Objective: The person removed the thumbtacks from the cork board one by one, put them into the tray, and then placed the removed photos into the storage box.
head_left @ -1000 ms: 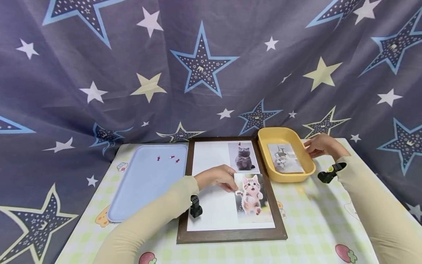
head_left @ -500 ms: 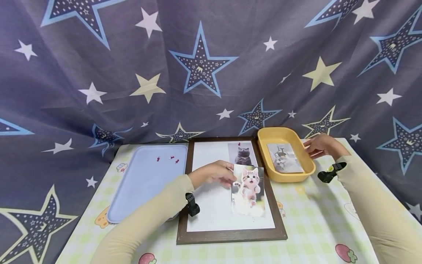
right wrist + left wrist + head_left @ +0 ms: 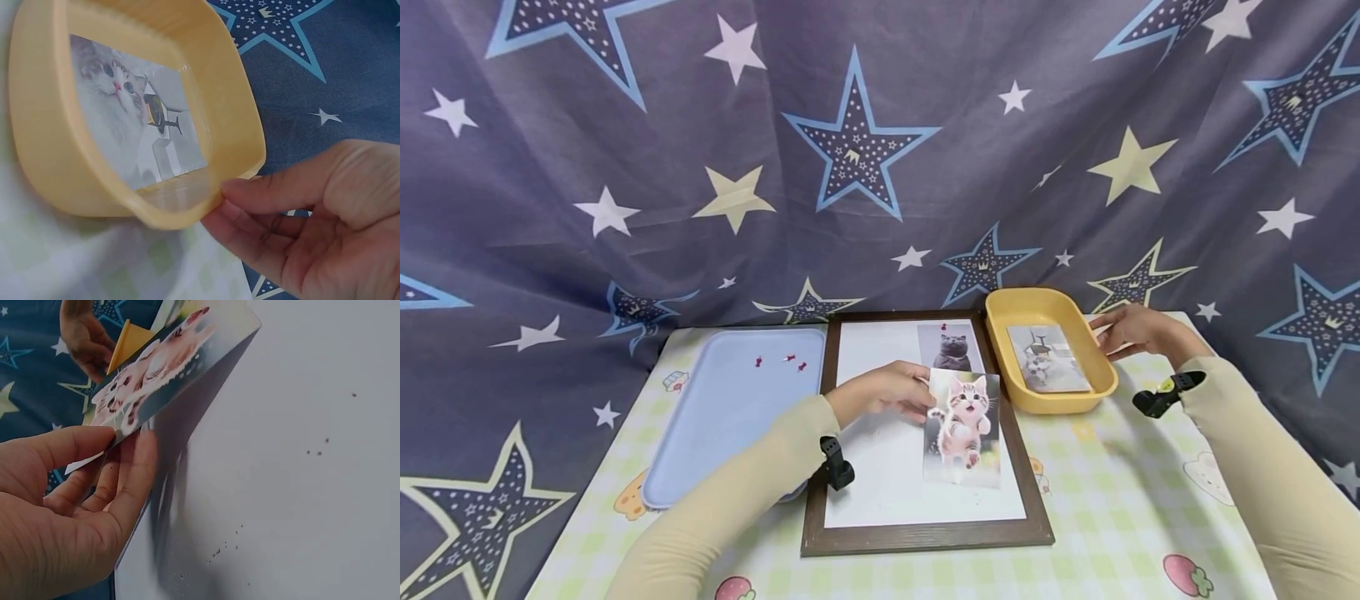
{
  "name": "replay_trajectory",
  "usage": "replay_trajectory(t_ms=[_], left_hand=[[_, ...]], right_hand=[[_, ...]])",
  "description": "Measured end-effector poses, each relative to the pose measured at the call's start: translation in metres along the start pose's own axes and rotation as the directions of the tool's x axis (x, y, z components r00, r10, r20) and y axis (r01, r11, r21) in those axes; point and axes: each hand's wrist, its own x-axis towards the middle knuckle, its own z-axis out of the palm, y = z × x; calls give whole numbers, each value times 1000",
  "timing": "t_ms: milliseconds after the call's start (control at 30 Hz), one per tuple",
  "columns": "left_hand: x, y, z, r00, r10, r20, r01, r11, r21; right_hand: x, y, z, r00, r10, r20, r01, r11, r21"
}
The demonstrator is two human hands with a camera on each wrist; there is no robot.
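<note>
In the head view, the left hand [image 3: 887,390] pinches the kitten photo [image 3: 964,427] by its left edge above the white board [image 3: 865,479], whose brown frame lies on the checked desk [image 3: 1120,525]. The kitten photo partly covers the grey cat photo [image 3: 951,348], which has a red pin [image 3: 943,327] near its top. Left of the board, three more red pins lie in the blue tray [image 3: 722,442]. The right hand [image 3: 1138,333] is at the right side of the yellow bin [image 3: 1054,403].

In the left wrist view, thumb and fingers grip the kitten photo near one corner; it tilts off the board, which bears small dark specks.

In the right wrist view, the right hand's thumb and fingers pinch the yellow bin's rim; a white cat photo [image 3: 119,119] lies inside.
</note>
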Motion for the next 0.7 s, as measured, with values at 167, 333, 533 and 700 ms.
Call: replay_trajectory(t_ms=[167, 333, 533, 700], left_hand=[[-1, 5, -1, 1000, -2, -13, 2, 1000, -13], [0, 12, 0, 1000, -7, -15, 7, 999, -41], [2, 21, -2, 1000, -7, -23, 5, 997, -81], [3, 31, -2, 999, 12, -30, -15, 994, -111]], right_hand=[[1, 1, 2, 1000, 20, -2, -20, 1000, 0], [2, 2, 1, 999, 54, -1, -54, 998, 24], [-1, -1, 1, 997, 81, -4, -80, 996, 43], [-1, -2, 1, 995, 97, -6, -97, 994, 46]])
